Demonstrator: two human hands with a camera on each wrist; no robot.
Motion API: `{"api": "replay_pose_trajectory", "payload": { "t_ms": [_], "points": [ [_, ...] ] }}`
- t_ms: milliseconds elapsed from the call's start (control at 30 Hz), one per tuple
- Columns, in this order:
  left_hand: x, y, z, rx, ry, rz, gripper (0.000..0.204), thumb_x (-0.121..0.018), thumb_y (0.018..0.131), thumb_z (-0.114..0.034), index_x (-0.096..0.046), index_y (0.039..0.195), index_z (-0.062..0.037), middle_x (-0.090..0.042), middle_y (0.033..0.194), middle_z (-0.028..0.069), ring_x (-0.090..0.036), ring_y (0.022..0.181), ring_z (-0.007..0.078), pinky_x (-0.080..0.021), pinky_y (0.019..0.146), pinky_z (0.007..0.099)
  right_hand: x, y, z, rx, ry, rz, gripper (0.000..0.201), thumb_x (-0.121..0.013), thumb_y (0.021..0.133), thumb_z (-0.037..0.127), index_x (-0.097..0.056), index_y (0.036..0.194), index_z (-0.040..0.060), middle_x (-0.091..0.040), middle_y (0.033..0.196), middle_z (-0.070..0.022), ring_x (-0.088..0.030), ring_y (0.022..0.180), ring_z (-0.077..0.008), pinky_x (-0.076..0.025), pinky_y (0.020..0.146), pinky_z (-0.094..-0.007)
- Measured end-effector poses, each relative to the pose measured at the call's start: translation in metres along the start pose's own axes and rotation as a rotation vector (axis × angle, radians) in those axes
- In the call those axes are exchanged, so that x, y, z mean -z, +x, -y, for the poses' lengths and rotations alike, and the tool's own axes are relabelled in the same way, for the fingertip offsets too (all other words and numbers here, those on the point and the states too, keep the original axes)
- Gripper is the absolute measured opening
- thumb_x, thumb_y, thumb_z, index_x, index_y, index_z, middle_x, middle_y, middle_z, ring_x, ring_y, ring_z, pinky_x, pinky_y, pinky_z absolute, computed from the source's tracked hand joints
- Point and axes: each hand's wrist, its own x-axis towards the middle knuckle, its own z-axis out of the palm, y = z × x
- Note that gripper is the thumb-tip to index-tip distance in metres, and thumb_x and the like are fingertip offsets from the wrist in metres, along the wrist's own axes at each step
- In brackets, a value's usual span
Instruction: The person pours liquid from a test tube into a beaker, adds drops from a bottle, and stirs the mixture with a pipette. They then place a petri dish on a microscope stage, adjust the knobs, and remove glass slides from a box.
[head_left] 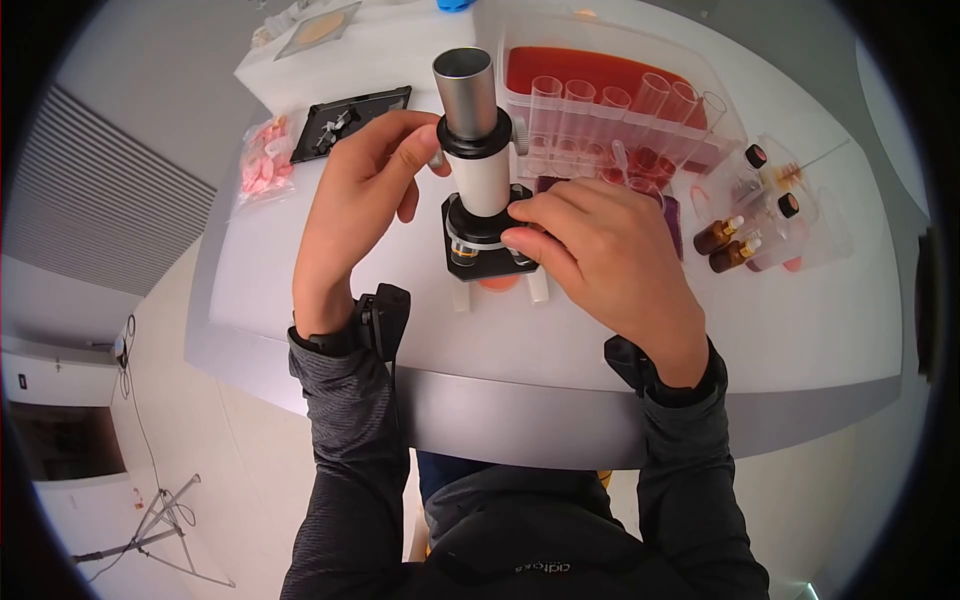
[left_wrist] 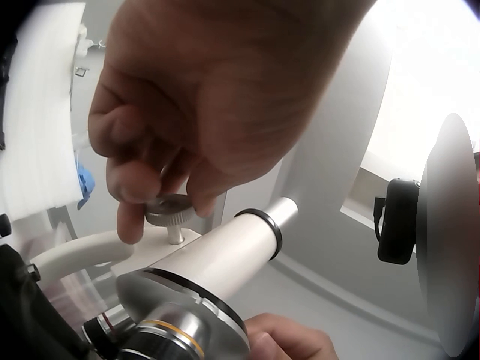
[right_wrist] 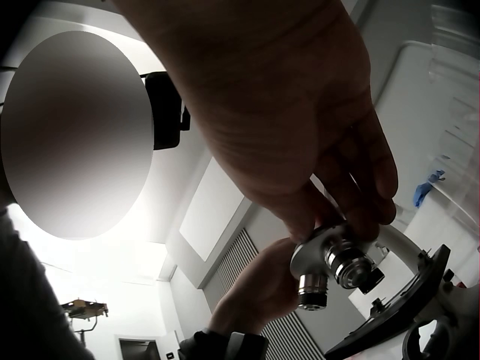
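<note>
A white and black microscope (head_left: 482,180) stands upright on the table, its silver eyepiece tube at the top. My left hand (head_left: 360,185) pinches the ridged focus knob (left_wrist: 169,211) on the side of the arm. Lower down, my right hand (head_left: 615,250) grips the edge of the revolving nosepiece (right_wrist: 311,251) between thumb and fingers. Objective lenses (right_wrist: 351,264) hang below it, over the black stage (head_left: 490,266). Under the stage, a reddish round part (head_left: 498,284) shows between the pale feet.
Behind the microscope, a rack of clear test tubes (head_left: 580,92) stands against a plastic bin (head_left: 735,125) with red contents. Amber dropper bottles (head_left: 735,254) lie at the right. On the left are a black tray (head_left: 310,135) and a bag of pink pieces (head_left: 267,160). A white foam block (head_left: 375,60) is behind.
</note>
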Motion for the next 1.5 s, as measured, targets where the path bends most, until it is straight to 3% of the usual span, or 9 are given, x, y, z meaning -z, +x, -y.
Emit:
{"api": "replay_pose_trajectory", "payload": {
  "t_ms": [333,533,933,1133,1500],
  "points": [
    [0.000,0.000,0.006,-0.072,0.038,-0.014,0.029,-0.065,0.095,-0.022,-0.063,0.112,0.0009,-0.059,0.076,-0.0009,-0.045,0.054,0.0037,-0.035,0.047,0.0204,0.000,-0.001,0.000,0.000,-0.031,0.021,0.021,-0.076,0.078,0.024,-0.062,0.082,0.0079,-0.059,0.068,-0.0046,-0.060,0.066,-0.0234,-0.047,0.058,-0.0360],
    [0.001,0.001,0.000,0.006,0.012,0.002,0.027,-0.062,0.097,-0.022,-0.064,0.113,0.0002,-0.063,0.080,0.0002,-0.044,0.054,0.0036,-0.034,0.048,0.0193,0.000,-0.001,0.000,0.004,-0.043,0.023,0.021,-0.076,0.079,0.024,-0.062,0.082,0.0077,-0.059,0.069,-0.0050,-0.060,0.066,-0.0236,-0.047,0.058,-0.0362],
    [0.002,0.000,0.005,-0.079,0.035,0.006,0.026,-0.062,0.096,-0.019,-0.064,0.113,0.0006,-0.063,0.084,0.0009,-0.044,0.055,0.0037,-0.036,0.049,0.0198,0.000,-0.002,-0.001,0.005,-0.037,0.039,0.021,-0.075,0.079,0.024,-0.063,0.082,0.0079,-0.059,0.070,-0.0046,-0.060,0.068,-0.0235,-0.048,0.060,-0.0359],
    [0.002,0.001,-0.002,0.041,0.017,0.005,0.026,-0.062,0.096,-0.020,-0.064,0.112,0.0008,-0.065,0.083,0.0017,-0.044,0.054,0.0037,-0.035,0.049,0.0193,0.001,-0.001,0.000,0.004,-0.034,0.045,0.022,-0.076,0.079,0.024,-0.063,0.083,0.0078,-0.059,0.071,-0.0039,-0.060,0.068,-0.0229,-0.048,0.060,-0.0356],
    [0.004,0.002,0.006,-0.080,0.001,0.012,0.025,-0.065,0.093,-0.014,-0.063,0.113,0.0005,-0.065,0.085,0.0012,-0.044,0.055,0.0037,-0.035,0.048,0.0190,0.001,-0.001,0.000,-0.004,-0.030,0.059,0.022,-0.076,0.078,0.024,-0.062,0.083,0.0074,-0.059,0.071,-0.0036,-0.060,0.069,-0.0227,-0.048,0.060,-0.0357]
  ]
}}
